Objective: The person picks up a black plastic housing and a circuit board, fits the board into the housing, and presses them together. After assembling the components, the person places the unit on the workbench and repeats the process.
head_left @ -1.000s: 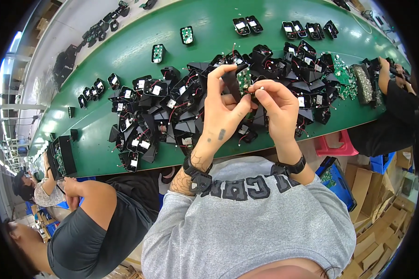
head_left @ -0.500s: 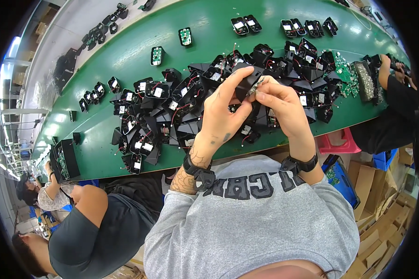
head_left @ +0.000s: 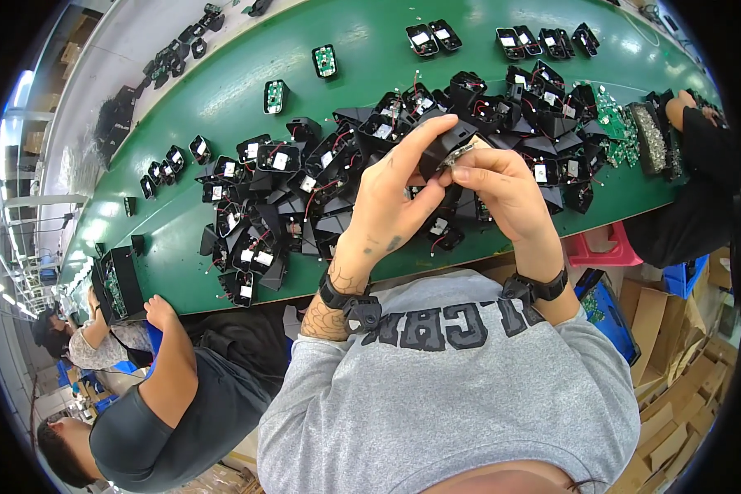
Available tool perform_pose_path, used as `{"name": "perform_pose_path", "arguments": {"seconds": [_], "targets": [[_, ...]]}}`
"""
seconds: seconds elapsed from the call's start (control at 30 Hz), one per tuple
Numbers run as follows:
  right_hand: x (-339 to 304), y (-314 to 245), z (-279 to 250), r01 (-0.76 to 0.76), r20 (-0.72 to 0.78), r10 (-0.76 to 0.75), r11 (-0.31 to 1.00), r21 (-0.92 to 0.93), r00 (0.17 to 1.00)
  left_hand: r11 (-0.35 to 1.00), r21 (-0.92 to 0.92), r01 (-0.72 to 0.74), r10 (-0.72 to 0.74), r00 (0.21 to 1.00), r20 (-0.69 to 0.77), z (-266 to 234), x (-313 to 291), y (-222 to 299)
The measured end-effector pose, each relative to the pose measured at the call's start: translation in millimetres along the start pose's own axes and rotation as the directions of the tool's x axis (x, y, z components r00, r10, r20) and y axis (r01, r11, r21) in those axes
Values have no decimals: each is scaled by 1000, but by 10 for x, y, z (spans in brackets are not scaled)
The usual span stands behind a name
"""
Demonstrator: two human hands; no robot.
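Over the middle of the workbench, my left hand (head_left: 387, 198) grips a black plastic housing (head_left: 447, 138) between the thumb and the raised fingers. My right hand (head_left: 509, 188) pinches a small circuit board (head_left: 459, 154) at the housing's near right edge. Whether the board sits inside the housing or only touches it, I cannot tell; my fingers cover part of both. Below and around my hands spreads a heap of similar black housings (head_left: 277, 158), many with white pieces inside and thin red wires.
Loose green circuit boards (head_left: 616, 123) lie right of the heap, beside a tray of small metallic parts (head_left: 652, 142). Two housings with green boards (head_left: 324, 61) stand farther back. A black box (head_left: 122, 281) sits at left. Co-workers are on both sides; a pink stool (head_left: 605, 247) stands at right.
My hands stay almost in place, the board and housing tilting slightly. The co-worker at left has stretched an arm forward, bringing a hand to the bench edge.
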State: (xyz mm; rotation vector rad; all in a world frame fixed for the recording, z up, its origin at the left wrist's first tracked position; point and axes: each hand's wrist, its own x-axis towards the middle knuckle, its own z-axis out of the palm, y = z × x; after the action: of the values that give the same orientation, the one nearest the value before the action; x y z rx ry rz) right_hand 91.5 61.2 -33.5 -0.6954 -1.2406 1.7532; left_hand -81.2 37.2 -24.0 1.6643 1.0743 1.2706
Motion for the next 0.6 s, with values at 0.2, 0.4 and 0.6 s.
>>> {"name": "perform_pose_path", "arguments": {"seconds": [0.2,0.4,0.6], "targets": [[-56,-38,-20,-115,39,109,964,240,993,964,224,-141,123,988,95,-72,11,106],[-79,-76,44,-50,9,49,994,95,999,990,111,-82,79,996,33,3,-43,58],[-104,-96,43,-72,3,72,992,106,997,997,63,-45,44,999,4,13,-42,74]]}}
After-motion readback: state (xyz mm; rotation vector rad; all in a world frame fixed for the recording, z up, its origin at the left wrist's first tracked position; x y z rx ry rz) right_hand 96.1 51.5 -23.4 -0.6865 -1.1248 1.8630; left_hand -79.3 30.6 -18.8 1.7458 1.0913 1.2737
